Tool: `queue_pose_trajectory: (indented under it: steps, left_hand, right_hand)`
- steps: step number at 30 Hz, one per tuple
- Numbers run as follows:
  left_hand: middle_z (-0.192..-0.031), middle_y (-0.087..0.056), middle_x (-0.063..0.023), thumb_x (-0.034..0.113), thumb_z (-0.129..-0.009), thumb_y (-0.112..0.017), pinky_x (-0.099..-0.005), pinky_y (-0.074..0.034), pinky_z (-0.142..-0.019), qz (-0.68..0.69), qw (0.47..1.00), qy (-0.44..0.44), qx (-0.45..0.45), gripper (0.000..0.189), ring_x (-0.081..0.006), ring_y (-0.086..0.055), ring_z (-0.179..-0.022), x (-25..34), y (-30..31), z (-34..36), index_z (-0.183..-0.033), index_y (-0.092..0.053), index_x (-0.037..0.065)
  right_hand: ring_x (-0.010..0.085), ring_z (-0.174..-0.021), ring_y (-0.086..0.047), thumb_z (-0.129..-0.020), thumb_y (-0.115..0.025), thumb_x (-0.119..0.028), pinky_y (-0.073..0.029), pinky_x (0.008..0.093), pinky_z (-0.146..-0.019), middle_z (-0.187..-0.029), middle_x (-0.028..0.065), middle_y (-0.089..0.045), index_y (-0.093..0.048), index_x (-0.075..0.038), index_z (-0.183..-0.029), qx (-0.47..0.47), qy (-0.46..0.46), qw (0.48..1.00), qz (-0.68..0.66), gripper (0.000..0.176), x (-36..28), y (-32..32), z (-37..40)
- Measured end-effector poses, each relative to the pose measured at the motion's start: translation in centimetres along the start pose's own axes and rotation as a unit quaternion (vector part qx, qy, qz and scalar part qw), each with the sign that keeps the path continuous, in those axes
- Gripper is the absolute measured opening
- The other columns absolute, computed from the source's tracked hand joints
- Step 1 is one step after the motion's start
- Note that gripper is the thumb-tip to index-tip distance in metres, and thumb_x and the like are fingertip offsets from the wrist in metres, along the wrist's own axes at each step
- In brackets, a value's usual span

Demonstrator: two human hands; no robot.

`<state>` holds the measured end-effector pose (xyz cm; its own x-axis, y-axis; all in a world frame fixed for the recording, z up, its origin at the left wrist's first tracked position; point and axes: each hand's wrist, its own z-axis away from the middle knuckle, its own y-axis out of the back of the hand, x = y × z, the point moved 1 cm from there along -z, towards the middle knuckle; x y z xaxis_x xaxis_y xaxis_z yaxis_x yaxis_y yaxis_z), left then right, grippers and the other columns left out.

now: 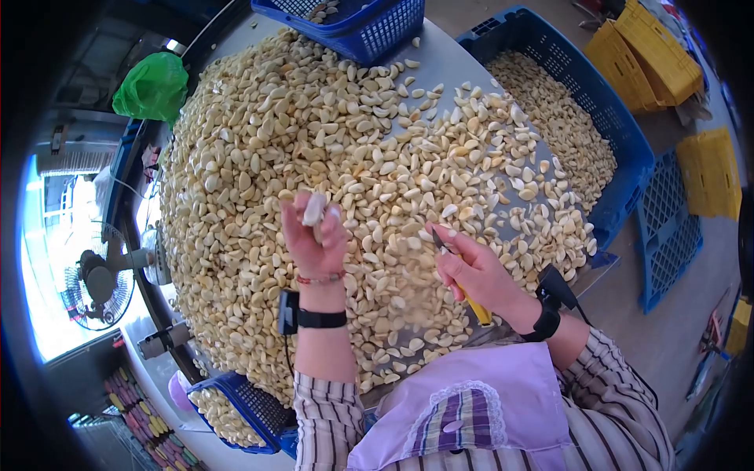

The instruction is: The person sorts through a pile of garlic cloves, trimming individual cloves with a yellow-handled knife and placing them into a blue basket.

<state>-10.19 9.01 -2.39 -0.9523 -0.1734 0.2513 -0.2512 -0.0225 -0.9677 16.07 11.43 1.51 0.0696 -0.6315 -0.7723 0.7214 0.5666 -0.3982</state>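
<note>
Lavender apron (pixel 518 377) foremost, before heaped peeled garlic cloves (pixel 259 157). Gripping in the right hand (pixel 487 275) a yellow-handled knife (pixel 477 311), angled forward and slightly left; pinching in the left hand (pixel 316 245) a pale clove (pixel 314 210), well apart to the left of the blade tip (pixel 436 235).

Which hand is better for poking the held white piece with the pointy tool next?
Probably the right hand: it grips the pointy yellow tool, while the left hand holds the white piece.
</note>
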Motion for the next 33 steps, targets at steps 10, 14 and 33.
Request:
queue_pose_trajectory:
  steps: [10, 14, 33]
  left_hand:
    - [-0.088, -0.058, -0.0118, 0.015, -0.077, -0.063, -0.0442, -0.049, -0.066, -0.980, 0.193, -0.038, -0.026, 0.018, -0.0341, -0.062, -0.077, 2.0, 0.1, -9.9, -0.094, -0.064, 0.012]
    - [-0.090, -0.057, -0.0115, 0.008, -0.079, -0.058, -0.0429, -0.050, -0.063, -0.990, 0.129, 0.008, -0.062, 0.012, -0.0329, -0.063, -0.075, 2.7, -0.4, -8.9, -0.091, -0.062, 0.011]
    - [-0.079, -0.063, -0.0056, 0.012, -0.087, -0.053, -0.0136, -0.027, -0.034, -0.341, 0.928, 0.081, 0.128, 0.013, -0.0028, -0.046, -0.046, 0.9, -4.6, -1.3, -0.100, -0.056, 0.009]
  right_hand:
    - [0.0044, -0.050, -0.046, -0.097, -0.048, -0.022, -0.041, 0.0176, -0.049, -0.073, -0.0004, -0.050, -0.033, -0.003, -0.142, 0.031, 0.007, 0.999, -0.004, 0.051, -0.8, 1.0, 0.0]
    - [0.0034, -0.047, -0.046, -0.095, -0.053, -0.027, -0.040, 0.0179, -0.045, -0.070, -0.0009, -0.052, -0.037, -0.004, -0.139, 0.067, 0.031, 0.997, -0.038, 0.052, -0.1, 2.2, 0.2]
    - [0.0027, -0.052, -0.047, -0.094, -0.054, -0.027, -0.041, 0.0175, -0.050, -0.074, -0.0004, -0.056, -0.040, -0.009, -0.140, 0.046, 0.041, 0.998, 0.018, 0.051, -0.4, 0.9, 1.0]
